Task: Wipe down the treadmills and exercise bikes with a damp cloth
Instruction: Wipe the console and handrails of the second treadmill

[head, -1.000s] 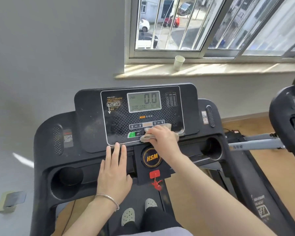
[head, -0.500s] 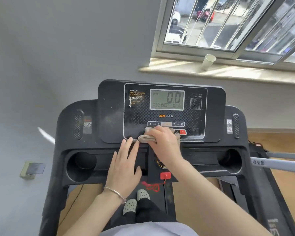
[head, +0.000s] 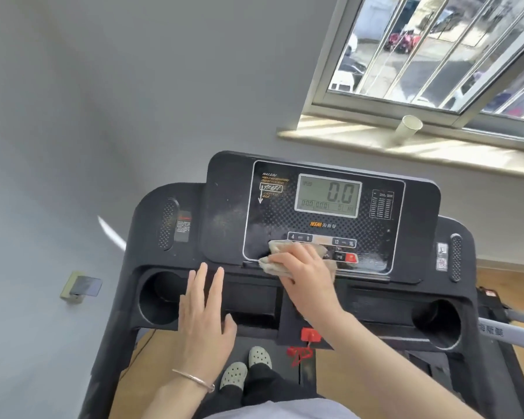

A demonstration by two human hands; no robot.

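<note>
A black treadmill console (head: 224, 213) with a grey display reading 0.0 fills the middle of the head view. My right hand (head: 303, 270) presses a crumpled beige cloth (head: 273, 252) against the lower left of the button panel, covering some buttons. A wet sheen shows on the panel to the right of the cloth. My left hand (head: 204, 309), with a silver bangle at the wrist, lies flat with fingers spread on the tray ledge below the console, holding nothing. My feet in pale clogs stand on the belt beneath.
Round cup holders sit at the left (head: 161, 297) and right (head: 436, 325) of the tray. A red safety key (head: 310, 335) hangs below centre. A paper cup (head: 406, 130) stands on the window sill. A second machine's grey bar (head: 508, 334) is at the right. A grey wall lies ahead.
My right hand has slid the cloth leftward along the bottom row of buttons. The head view has swung left and tilted. My left hand stays flat on the ledge.
</note>
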